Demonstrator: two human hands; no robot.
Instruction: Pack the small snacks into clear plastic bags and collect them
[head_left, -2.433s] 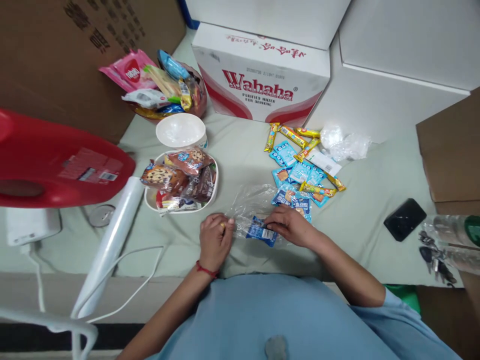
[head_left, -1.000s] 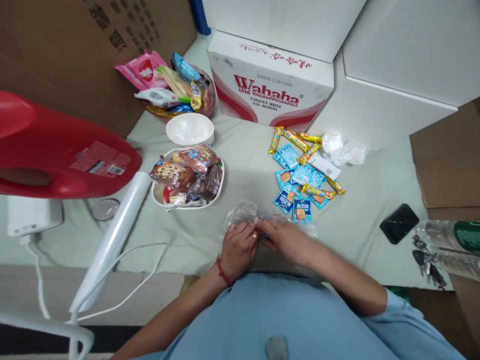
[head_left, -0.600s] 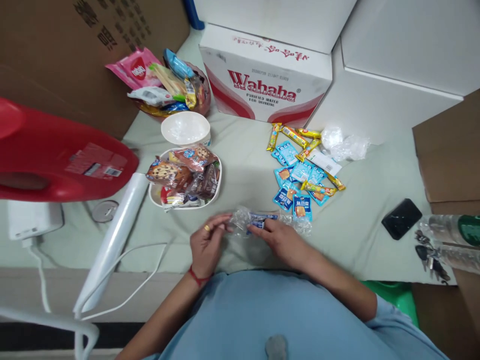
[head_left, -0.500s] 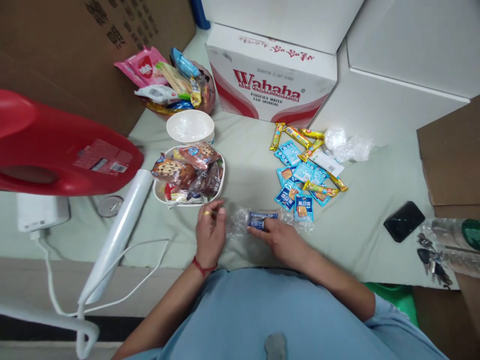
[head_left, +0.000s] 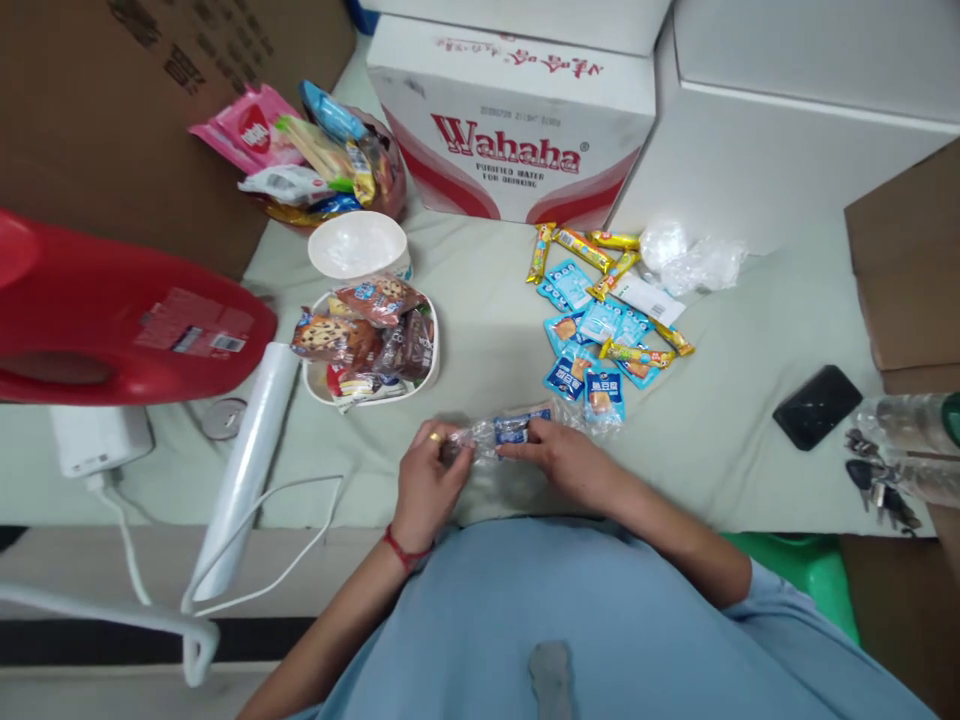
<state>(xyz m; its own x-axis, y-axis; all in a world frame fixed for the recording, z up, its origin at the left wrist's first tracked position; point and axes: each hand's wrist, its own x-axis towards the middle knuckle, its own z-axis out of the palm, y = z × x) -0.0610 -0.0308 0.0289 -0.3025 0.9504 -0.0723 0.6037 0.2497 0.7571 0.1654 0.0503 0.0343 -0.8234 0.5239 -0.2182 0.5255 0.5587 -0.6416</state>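
A small blue snack packet [head_left: 512, 428] lies in or on crinkled clear plastic wrap [head_left: 484, 436] near the table's front edge. My left hand [head_left: 433, 482] pinches the left end of that wrap between thumb and fingers. From the right, my right hand [head_left: 568, 458] grips the packet and the wrap at its right side. Whether the wrap fully encloses the packet, I cannot tell. Just right of it are blue snack sachets [head_left: 604, 395] and yellow snack sticks [head_left: 636, 354] in a loose pile. Beyond my left hand stands a white bowl [head_left: 435, 372] full of wrapped cakes [head_left: 341, 338].
Behind are an empty white bowl [head_left: 358, 245], a snack-filled bowl [head_left: 394, 190] and a Wahaba-style water carton [head_left: 517, 140]. A red jug [head_left: 127, 310] and plastic film roll [head_left: 247, 470] stand left. On the right lie a black phone [head_left: 817, 407], keys [head_left: 877, 490] and bottles [head_left: 907, 425].
My left hand has moved right and closed on the left end of the clear wrap. My right hand stays at the blue packet. The view has shifted slightly.
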